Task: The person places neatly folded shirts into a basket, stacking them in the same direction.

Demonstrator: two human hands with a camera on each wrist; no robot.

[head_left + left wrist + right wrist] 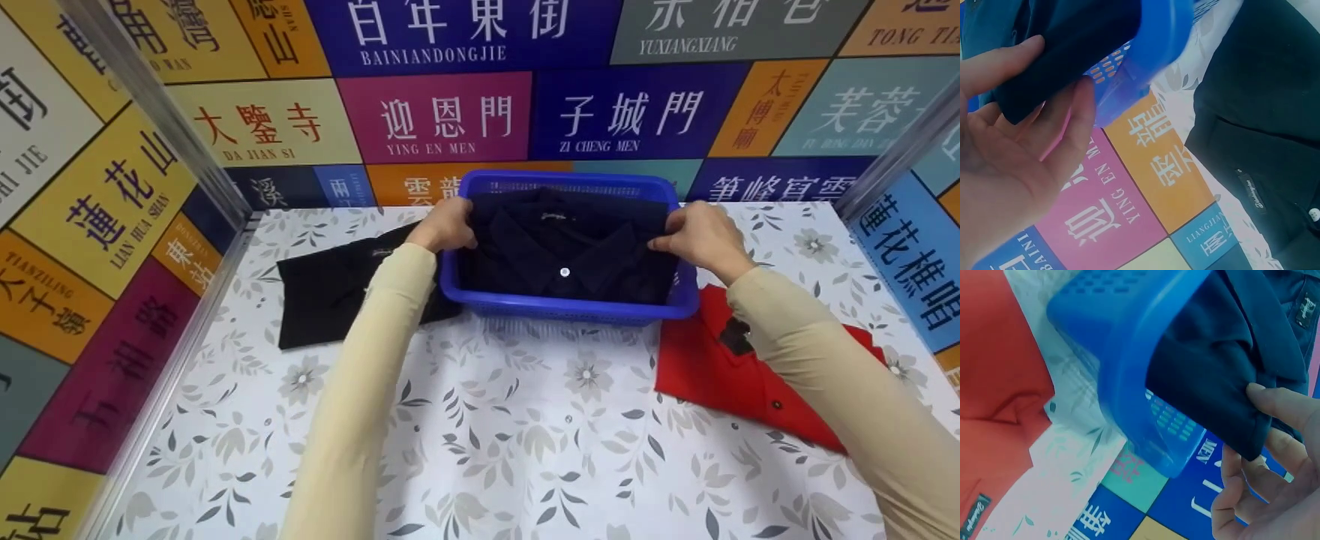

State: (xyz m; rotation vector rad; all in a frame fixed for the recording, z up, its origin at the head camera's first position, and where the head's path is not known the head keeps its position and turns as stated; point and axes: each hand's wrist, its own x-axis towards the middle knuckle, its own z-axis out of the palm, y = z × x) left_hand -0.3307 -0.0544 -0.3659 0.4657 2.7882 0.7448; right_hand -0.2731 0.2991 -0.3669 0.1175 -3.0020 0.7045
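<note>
A folded navy shirt (517, 259) with a collar, a neck label and one white button lies within a blue plastic basket (570, 307). My left hand (448, 225) pinches the shirt's left shoulder edge between thumb and fingers, just above the basket's left rim. On the other side, my right hand (701, 234) pinches the right shoulder edge over the right rim. Both wrist views show the thumb on top of the dark cloth and the fingers beneath it. The shirt's lower part is hidden behind the basket's front wall.
Left of the basket, a folded black garment (315, 300) lies on the floral-patterned tabletop (510, 435), partly behind the left forearm. A folded red shirt (712, 360) lies at the right, partly under the right forearm. Colourful sign-covered walls (442, 112) stand behind and at the sides.
</note>
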